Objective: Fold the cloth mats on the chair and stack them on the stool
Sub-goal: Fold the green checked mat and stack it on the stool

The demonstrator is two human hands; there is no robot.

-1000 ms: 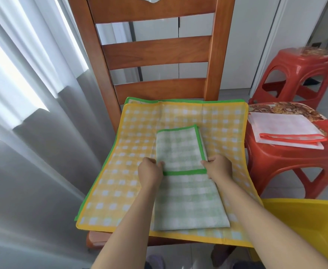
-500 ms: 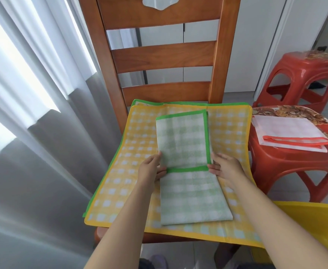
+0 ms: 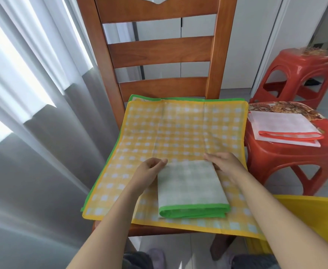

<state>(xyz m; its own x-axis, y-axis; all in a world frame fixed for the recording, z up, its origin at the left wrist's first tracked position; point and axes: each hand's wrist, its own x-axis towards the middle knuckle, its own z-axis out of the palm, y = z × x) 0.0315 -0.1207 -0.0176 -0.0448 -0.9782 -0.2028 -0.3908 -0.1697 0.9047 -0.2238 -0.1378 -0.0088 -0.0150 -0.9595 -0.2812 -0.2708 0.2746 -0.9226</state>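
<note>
Folded green-check mat (image 3: 191, 188) lies on the yellow-check mat (image 3: 178, 131) on the chair seat. Left hand (image 3: 149, 172) pinches its far-left corner; right hand (image 3: 224, 165) presses flat, fingers relaxed. Risk: layers may slip apart when lifted toward the red stool (image 3: 295, 152), since only one corner is gripped.

- The wooden chair (image 3: 159, 49) carries a yellow checked mat (image 3: 178, 133), spread flat over its seat; a green-edged mat (image 3: 138, 98) peeps out under that one at the far left.
- The near red stool (image 3: 287, 158), just right of the chair, carries a folded mat with a red edge (image 3: 283, 131).
- The floor (image 3: 235, 93) carries the chair, both red stools and a yellow piece of furniture (image 3: 314, 214) at the near right.
</note>
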